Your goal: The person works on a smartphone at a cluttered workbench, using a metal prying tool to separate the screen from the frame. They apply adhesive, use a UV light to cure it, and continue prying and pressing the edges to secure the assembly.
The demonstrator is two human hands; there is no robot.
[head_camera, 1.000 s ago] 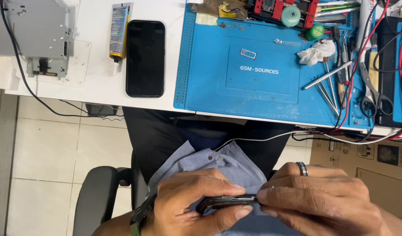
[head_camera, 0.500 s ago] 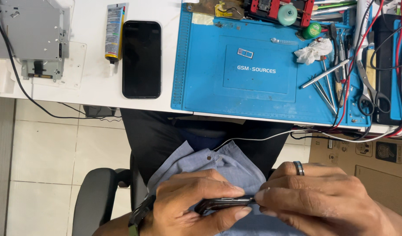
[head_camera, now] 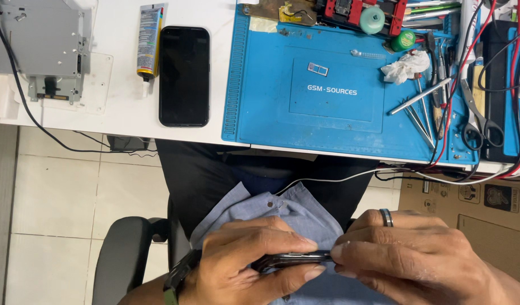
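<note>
Thin glossy black phone (head_camera: 294, 260) edge-on

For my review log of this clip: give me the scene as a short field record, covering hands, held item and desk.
left hand: grips one end of a thin dark slab-shaped device, held edge-on over the lap
right hand: pinches the other end; ring on one finger
desk: black smartphone lying screen-up on the white top, beside a glue tube
mat: blue rubber work mat with metal tweezers and scissors

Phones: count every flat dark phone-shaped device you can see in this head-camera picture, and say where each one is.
2. A flat black phone lies screen-up on the white table; a thin dark device is held edge-on between both hands. Others may be hidden.
</note>
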